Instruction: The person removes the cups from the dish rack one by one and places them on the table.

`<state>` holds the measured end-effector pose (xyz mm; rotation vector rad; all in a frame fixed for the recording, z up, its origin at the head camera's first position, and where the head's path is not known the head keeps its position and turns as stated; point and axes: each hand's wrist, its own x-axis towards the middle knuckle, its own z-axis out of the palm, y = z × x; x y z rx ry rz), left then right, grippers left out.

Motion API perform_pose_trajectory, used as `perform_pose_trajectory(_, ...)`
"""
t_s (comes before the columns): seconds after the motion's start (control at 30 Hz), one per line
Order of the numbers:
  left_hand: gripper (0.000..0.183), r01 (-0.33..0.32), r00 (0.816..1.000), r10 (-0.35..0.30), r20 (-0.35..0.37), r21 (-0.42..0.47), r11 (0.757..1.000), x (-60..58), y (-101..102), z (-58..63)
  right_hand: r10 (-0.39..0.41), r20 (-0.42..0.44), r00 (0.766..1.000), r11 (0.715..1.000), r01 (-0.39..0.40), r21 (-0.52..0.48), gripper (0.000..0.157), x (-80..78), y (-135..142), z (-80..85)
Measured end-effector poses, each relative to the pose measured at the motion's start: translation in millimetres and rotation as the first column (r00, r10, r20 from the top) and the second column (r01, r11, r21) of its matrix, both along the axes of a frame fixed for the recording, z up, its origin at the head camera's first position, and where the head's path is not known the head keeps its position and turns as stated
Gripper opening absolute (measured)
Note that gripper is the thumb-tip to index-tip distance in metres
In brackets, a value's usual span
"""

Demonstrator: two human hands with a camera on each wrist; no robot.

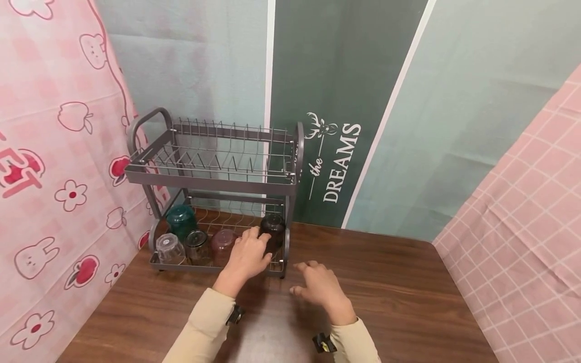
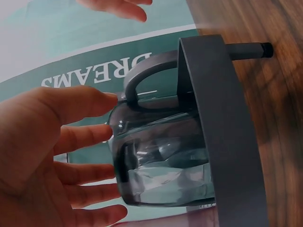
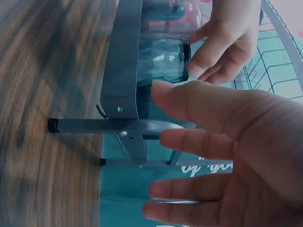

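Note:
My left hand (image 1: pixel 246 256) reaches to the lower shelf of the dark grey dish rack (image 1: pixel 211 185). Its fingers are spread and mostly straight, at the base of an upturned smoky glass (image 2: pixel 163 151); whether they touch it I cannot tell. In the head view that smoky glass (image 1: pixel 274 224) stands at the shelf's right end, partly behind the fingers. A pinkish glass (image 1: pixel 222 244) is just left of the hand. My right hand (image 1: pixel 320 286) hovers over the table right of the rack, holding nothing. The right wrist view shows its fingers (image 3: pixel 199 144) apart, near the rack's corner.
Further left on the lower shelf are a dark glass (image 1: pixel 197 247), a clear glass (image 1: pixel 170 248) and a teal glass (image 1: pixel 181 220), all upturned. The upper shelf has wire dividers (image 1: pixel 227 160). The rack stands on a brown wooden table (image 1: pixel 386 282) with cloths hung around it.

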<state>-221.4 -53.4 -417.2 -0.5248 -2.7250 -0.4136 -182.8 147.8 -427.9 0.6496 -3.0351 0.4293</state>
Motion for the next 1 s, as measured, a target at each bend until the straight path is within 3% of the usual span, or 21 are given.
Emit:
perform_pose_trajectory(0.37, 0.031, -0.009, 0.999, 0.003, -0.054, -0.117, 0.993, -3.7, 6, -10.3, 0.011, 0.002, 1.000, 1.000, -0.011, 0.017, 0.051, -4.9, -9, -9.5)
perform_pose_trajectory(0.73, 0.026, 0.011, 0.995, -0.017, -0.095, -0.067, 0.998, -6.7, 5, -12.5, 0.011, 0.024, 1.000, 1.000, -0.011, 0.004, 0.050, -5.7, -9, -10.0)
perform_pose_trajectory(1.0, 0.021, 0.054, 0.992, -0.052, -0.119, 0.015, 0.998, -0.9, 1, 4.1, 0.023, 0.000, 1.000, 0.999, -0.023, -0.047, 0.049, -4.1, -5, 6.5)
